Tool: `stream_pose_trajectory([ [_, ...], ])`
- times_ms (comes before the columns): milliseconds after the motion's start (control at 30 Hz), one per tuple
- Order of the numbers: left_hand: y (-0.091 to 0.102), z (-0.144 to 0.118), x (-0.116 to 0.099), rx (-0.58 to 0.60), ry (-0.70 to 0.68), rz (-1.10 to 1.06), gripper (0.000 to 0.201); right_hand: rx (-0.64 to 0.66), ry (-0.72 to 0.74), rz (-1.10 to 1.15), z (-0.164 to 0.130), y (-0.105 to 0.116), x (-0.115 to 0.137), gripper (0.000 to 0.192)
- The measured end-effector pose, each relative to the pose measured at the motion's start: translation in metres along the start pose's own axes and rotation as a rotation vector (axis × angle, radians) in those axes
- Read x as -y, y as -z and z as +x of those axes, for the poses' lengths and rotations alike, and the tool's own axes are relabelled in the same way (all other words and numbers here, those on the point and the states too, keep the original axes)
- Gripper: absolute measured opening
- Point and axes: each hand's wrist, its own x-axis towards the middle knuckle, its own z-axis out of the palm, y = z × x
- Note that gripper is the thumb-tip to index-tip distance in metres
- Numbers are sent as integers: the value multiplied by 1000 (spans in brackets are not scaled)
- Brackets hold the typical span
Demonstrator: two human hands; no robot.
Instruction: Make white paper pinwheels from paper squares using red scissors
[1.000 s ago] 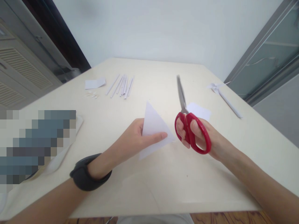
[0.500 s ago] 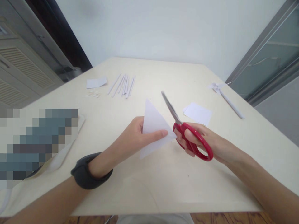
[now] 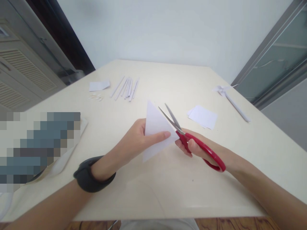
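My left hand (image 3: 141,135) pinches a white piece of paper (image 3: 157,121) that looks like a folded triangle, thumb on the near face and the other fingers hidden behind it. In my right hand (image 3: 198,145) is a pair of red-handled scissors (image 3: 203,148). Their blades are spread apart and point up and left, close to the right-hand edge of the paper. Whether a blade touches the paper I cannot tell. Behind the scissors, a few white paper squares (image 3: 203,116) lie overlapping on the table.
The pale table (image 3: 168,80) carries several thin paper rolls (image 3: 128,88), a folded sheet (image 3: 99,85) and small whitish bits (image 3: 96,96) at back left. A paper pinwheel (image 3: 223,90) on a rolled stick lies at right. A pixelated area covers the left edge.
The scissors have opened and moved slightly left and down, and their blades now lie beside the paper's edge. The left hand and paper have barely shifted.
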Motion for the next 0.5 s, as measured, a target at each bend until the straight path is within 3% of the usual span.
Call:
stream_pose_trajectory([
  [100,0,0,0,-8,-3,-24,20,38,-43,-45,-1,1,0,45],
  [500,1,0,1,3,16,-41,21,-5,-88,30,5,0,-3,34],
])
